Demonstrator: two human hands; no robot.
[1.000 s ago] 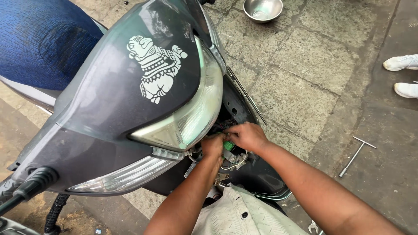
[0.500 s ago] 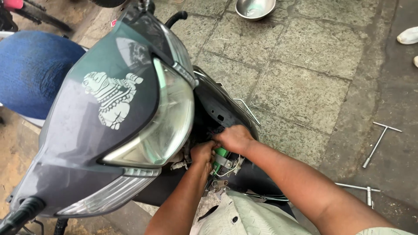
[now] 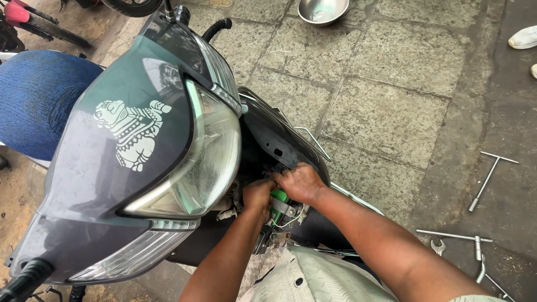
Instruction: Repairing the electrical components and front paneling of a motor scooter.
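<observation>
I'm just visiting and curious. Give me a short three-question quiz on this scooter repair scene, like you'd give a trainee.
1. True or false: both hands are under the headlight.
2. What colour is the part between the left hand and right hand? A red, B green, C yellow.
3. What lies at the top of the pavement?

Key
1. True: both hands are tucked in just below the headlight, by the wiring.
2. B, green.
3. A metal bowl. T-handled wrenches lie to the right instead.
</observation>
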